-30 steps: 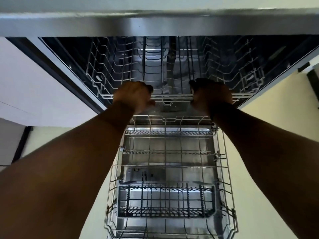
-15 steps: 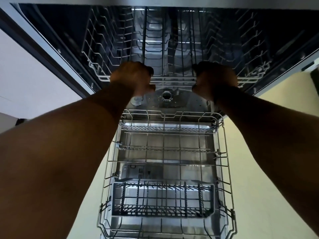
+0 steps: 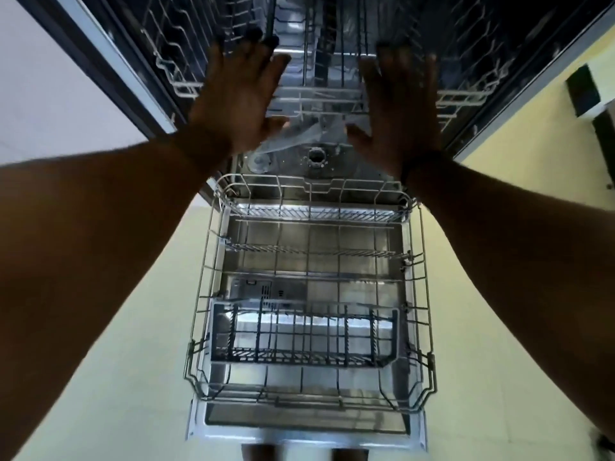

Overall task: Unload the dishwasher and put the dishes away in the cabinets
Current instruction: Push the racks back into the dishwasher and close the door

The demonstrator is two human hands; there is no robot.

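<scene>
Nearest the camera, the lower rack is sitting pulled out over the open dishwasher door, carrying only a dark cutlery basket toward its near end; no dishes are showing in it. Beyond it, both forearms are reaching forward and up toward the upper rack, which is lying inside the tub and looks bare of dishes. Half a second ago both hands were clenched around that rack's front rail; now they are letting go. The left hand is spreading flat with fingers straight and apart, its fingertips overlapping the rack wires, though contact is too blurred to judge. The right hand is mirroring it, released and holding nothing, fingers extended toward the rail.
</scene>
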